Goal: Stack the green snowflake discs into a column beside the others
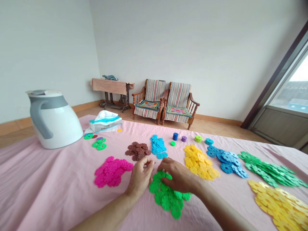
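My left hand (141, 176) is closed in a pinch over the pink cloth, between the magenta pile and the green pile. Whatever its fingertips hold, if anything, is hidden. My right hand (178, 175) curls over the pile of bright green notched plastic discs (169, 200), with a green disc (166, 175) showing between thumb and fingers. Magenta discs (112, 173) lie heaped left of my left hand. Just beyond both hands are a brown disc pile (138, 150) and a light blue one (157, 145). Yellow discs (198, 162) spread to the right of my right hand.
Blue discs (228, 161), darker green discs (271, 170) and more yellow discs (279, 202) lie to the right. Small stacks, including a dark blue one (175, 136), stand farther back. A white jug (60, 122) and a tissue box (106, 123) stand at left.
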The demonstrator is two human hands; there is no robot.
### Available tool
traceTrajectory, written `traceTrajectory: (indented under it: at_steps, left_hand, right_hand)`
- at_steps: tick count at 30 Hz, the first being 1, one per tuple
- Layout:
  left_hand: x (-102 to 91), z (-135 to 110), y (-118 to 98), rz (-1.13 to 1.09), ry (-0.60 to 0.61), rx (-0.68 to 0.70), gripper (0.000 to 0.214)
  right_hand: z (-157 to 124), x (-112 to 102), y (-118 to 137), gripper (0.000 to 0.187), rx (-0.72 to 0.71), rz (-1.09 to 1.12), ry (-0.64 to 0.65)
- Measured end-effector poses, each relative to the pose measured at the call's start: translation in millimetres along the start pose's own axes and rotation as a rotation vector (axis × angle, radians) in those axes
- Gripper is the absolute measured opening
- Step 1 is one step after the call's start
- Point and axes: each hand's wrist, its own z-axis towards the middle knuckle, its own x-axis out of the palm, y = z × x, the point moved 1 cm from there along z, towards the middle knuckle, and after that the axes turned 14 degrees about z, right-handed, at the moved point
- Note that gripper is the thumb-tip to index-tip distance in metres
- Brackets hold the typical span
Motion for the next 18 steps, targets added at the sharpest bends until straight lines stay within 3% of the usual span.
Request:
traceTrajectory:
  at_steps: [7,14,18]
  left_hand:
    - [1.6,0,0,0.035,0.052,0.041,0.031]
    - [0.9,0,-4,0.020,0.102,0.054,0.036]
    - [0.6,1,-3,-0.032,0.110,0.020,0.039]
  right_hand:
    - [1,0,3,0.025,-0.080,0.125,-0.257]
    - [6,9,-1,0.037,-0.123,0.220,-0.339]
    - [6,10,-1,0.026,-0.102,0.228,-0.359]
